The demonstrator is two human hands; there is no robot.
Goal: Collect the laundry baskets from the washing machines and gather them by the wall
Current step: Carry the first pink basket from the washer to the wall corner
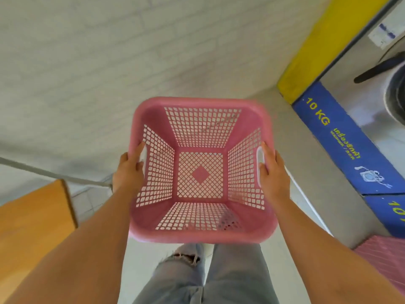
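Pink basket held level in front of the person's body, above the legs in torn light jeans. Basket interior bare; floor visible through lattice bottom and walls. Left hand closed on the basket's left rim at the handle slot, thumb lying along the rim. Right hand closed on the right rim, fingers through the white-edged slot. Right of the basket: washing machine with blue "10 KG" band, yellow panel beyond it. Second pink basket, only partly in frame, sits below-right of the held one, against the machine front. Wooden surface left of the basket. White brick wall ahead.
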